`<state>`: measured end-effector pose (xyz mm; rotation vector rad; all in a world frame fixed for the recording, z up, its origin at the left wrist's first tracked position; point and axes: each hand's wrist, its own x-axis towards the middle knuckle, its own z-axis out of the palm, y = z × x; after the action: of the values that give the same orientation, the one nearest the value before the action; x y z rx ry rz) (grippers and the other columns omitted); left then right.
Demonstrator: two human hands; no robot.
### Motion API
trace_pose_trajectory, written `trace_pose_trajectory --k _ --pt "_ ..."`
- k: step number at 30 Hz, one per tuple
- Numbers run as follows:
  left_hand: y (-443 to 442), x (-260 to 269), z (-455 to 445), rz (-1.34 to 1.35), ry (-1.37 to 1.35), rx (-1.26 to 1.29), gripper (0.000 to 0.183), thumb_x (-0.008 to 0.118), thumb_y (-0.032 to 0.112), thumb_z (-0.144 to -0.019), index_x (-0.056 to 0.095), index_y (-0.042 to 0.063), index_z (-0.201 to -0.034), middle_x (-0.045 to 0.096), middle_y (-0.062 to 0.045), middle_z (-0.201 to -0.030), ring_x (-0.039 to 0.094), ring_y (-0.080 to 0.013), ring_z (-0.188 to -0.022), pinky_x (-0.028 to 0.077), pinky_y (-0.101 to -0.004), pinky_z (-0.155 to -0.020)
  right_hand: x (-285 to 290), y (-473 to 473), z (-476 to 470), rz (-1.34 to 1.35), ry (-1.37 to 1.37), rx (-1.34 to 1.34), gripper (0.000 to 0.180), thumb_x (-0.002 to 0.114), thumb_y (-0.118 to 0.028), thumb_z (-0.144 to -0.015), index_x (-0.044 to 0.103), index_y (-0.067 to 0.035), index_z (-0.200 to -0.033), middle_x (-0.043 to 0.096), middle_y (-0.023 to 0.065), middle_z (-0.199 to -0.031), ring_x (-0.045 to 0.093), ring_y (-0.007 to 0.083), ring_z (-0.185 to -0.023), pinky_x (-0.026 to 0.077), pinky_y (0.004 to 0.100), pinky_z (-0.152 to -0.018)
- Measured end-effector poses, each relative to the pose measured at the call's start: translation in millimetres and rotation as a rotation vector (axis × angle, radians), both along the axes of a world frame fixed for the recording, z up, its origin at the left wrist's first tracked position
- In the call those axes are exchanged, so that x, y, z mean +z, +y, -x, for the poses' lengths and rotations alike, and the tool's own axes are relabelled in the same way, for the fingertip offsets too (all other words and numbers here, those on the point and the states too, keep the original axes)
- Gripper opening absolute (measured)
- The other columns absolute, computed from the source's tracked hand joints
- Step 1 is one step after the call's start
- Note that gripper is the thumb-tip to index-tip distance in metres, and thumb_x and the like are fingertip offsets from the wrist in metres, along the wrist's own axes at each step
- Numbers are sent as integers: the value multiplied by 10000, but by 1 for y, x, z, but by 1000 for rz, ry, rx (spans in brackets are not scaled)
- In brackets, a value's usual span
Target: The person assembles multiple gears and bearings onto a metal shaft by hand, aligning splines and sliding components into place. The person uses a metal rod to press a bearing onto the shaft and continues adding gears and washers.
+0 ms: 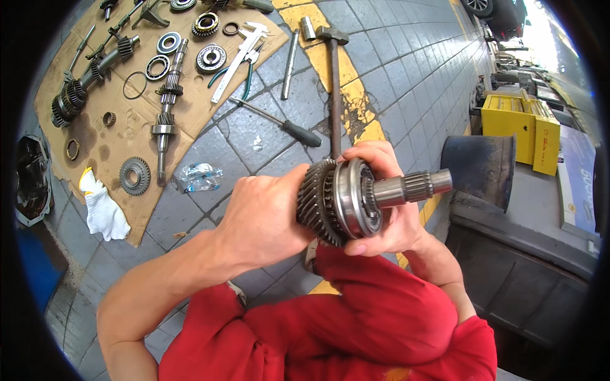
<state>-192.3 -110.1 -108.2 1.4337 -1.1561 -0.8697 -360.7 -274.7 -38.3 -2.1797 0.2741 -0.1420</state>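
Note:
Above my knees I hold a gearbox shaft assembly in both hands. Its splined steel shaft end (413,187) points to the right. My left hand (269,214) is closed around the assembly's left side, against a dark helical gear (317,205). From the right, my right hand (400,228) grips a shiny synchronizer sleeve (350,200), fingers above and thumb below it. The far left end of the assembly is hidden behind my left hand. Just beyond my hands lies a long-handled hammer (335,95) on the tiled floor.
Oily cardboard (119,114) at the left bears a bare gear shaft (169,95), a geared shaft (90,76), a loose gear (135,176), bearings, and a white glove (102,209). A vernier caliper (240,59), pliers (251,62) and a screwdriver (281,124) lie nearby. A yellow toolbox (514,128) stands right.

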Motion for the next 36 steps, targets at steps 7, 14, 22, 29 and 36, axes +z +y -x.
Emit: trace_pose_trajectory --k 7,14,22,29,36 --pt "-6 42 -12 -94 138 -172 498 860 328 -804 671 12 -1139 771 -228 -868 753 -454 -838 604 -540 -775 13 -3 -7 -627 -71 -6 1523 1103 -396 -569 166 10 -1698 475 278 -1597 522 363 -1471 427 494 -1223" --pt "-11 52 -4 -53 83 15 417 829 219 -830 665 5 -1148 743 -255 -806 737 -475 -781 600 -551 -725 25 41 -23 -756 -201 -446 1669 1087 -509 -540 21 1 -1718 543 185 -1530 560 283 -1424 446 468 -1188" --pt "-8 63 -8 -75 124 70 450 835 186 -816 673 -23 -1180 739 -271 -826 735 -483 -819 597 -545 -736 39 32 -5 -518 -185 -596 1375 879 -719 -755 193 21 -1690 499 191 -1587 556 311 -1443 455 476 -1211" --pt "-10 85 -17 -203 366 -63 398 871 129 -859 735 -16 -1203 813 -136 -998 761 -142 -953 596 -368 -863 41 14 -39 -618 -307 -346 1194 669 -843 -879 359 37 -1625 526 241 -1561 548 373 -1446 432 519 -1240" --pt "4 105 -11 -249 426 -89 460 899 157 -864 708 -16 -1244 788 -99 -1118 736 -166 -1048 579 -362 -934 64 39 -55 -687 -255 -286 897 734 -730 -904 609 10 -1396 641 246 -1419 588 414 -1399 427 541 -1232"
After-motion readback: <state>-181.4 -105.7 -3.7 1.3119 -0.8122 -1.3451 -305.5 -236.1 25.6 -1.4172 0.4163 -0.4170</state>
